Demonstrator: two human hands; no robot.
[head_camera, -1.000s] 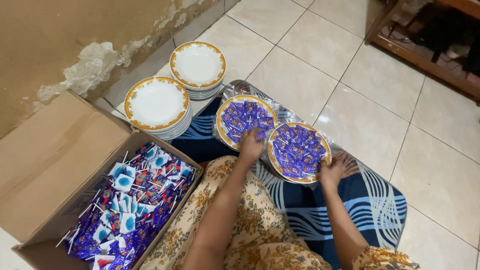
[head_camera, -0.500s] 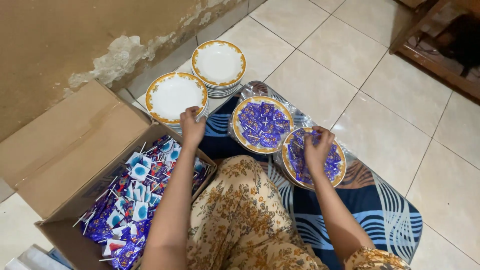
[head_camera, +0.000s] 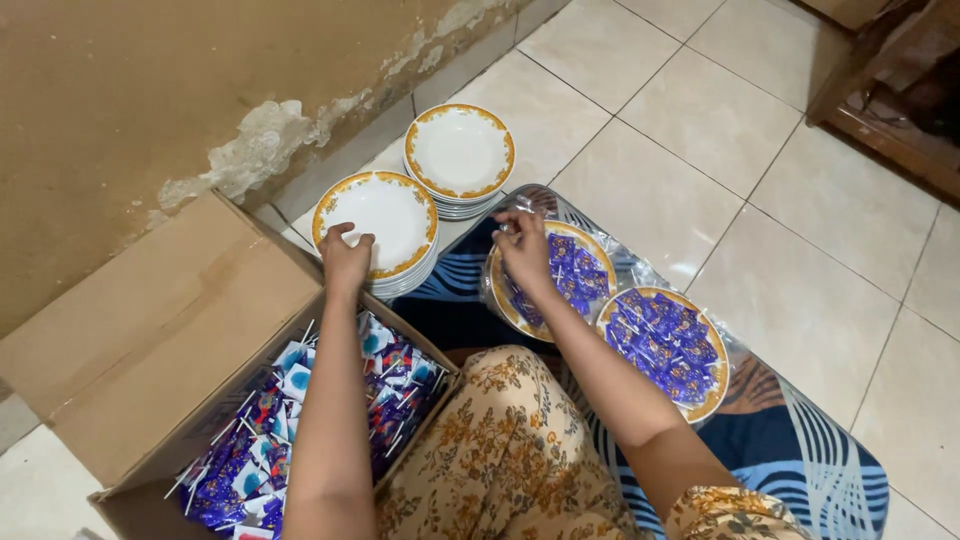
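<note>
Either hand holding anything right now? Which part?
Left hand grips the near rim of the top plate on the closer stack. Right hand pinches clear plastic wrap at the far edge of a candy-filled plate.

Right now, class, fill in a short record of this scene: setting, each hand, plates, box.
Setting: person seated on a blue patterned mat on a tiled floor, beside a wall
Left hand: grips the rim of the top plate of the near empty stack
Right hand: fingers on the clear wrap over a plate of purple sweets
Other plates: second filled plate; far empty stack
Box: open cardboard box of wrapped sweets on sticks
</note>
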